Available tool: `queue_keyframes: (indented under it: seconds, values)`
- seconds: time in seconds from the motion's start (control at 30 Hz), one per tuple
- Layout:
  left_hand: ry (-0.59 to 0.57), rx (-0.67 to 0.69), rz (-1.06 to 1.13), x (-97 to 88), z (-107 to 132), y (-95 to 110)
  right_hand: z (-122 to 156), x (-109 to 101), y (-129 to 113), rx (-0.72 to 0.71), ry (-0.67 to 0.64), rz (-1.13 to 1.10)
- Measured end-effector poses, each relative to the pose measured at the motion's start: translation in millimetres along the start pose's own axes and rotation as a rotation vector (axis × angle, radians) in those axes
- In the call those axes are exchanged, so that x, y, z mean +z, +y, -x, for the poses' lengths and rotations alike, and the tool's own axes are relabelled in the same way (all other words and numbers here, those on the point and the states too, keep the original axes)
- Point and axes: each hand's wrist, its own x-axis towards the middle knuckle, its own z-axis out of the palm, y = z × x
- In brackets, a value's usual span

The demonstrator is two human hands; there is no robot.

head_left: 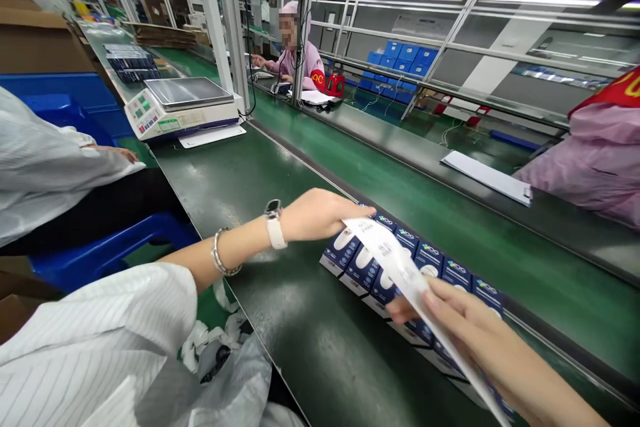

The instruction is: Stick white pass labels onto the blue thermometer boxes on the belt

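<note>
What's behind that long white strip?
Behind the white strip you can see dark blue boxes in a row on the green bench. The strip and right hand cover parts of some boxes, so those stay hidden.

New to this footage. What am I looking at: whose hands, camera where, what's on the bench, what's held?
No machine here: these are one person's bare hands, and the single picture comes from a camera on that person's head, looking forward and down.

The left hand, with a watch on its wrist, is over the far end of a row of blue boxes. The right hand grips a white printed strip, whose far end meets the left fingers; whether they pinch it is unclear.

The boxes lie on a green bench, with a scale farther back. The person in pink beyond is someone else.
</note>
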Motion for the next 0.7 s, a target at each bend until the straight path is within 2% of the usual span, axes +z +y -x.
queue_keyframes:
  seconds: [0.07, 0.13, 0.23, 0.37, 0.47, 0.53, 0.6, 0.7]
  values:
    - [-0.061, 0.099, 0.010, 7.1, -8.7, 13.4, -7.3, 5.6, -12.8, -0.051, 0.025, -0.059]
    - [-0.083, 0.129, -0.010, 9.7, -10.9, 16.8, -9.0, 7.2, -17.2, -0.065, 0.011, -0.029]
    - [-0.042, 0.012, -0.059, 4.5, -1.8, 0.6, 0.9, 1.1, -2.8, -0.022, -0.046, 0.060]
    - [0.015, -0.191, -0.030, -6.1, 17.7, -27.6, 19.6, -11.1, 30.4, 0.140, -0.171, 0.053]
    - [-0.032, -0.213, -0.054, -5.3, 19.6, -29.2, 21.2, -11.5, 36.0, 0.182, -0.236, -0.011]
    - [-0.077, -0.164, -0.077, -1.0, 13.3, -22.7, 15.7, -7.0, 28.0, 0.162, -0.195, -0.090]
    - [-0.111, -0.110, -0.085, 3.9, 5.1, -15.0, 8.0, -1.2, 15.8, 0.137, -0.100, -0.152]
    - [-0.089, -0.080, -0.061, 8.7, -1.7, -4.2, -2.6, 6.1, 1.1, 0.045, 0.017, -0.163]
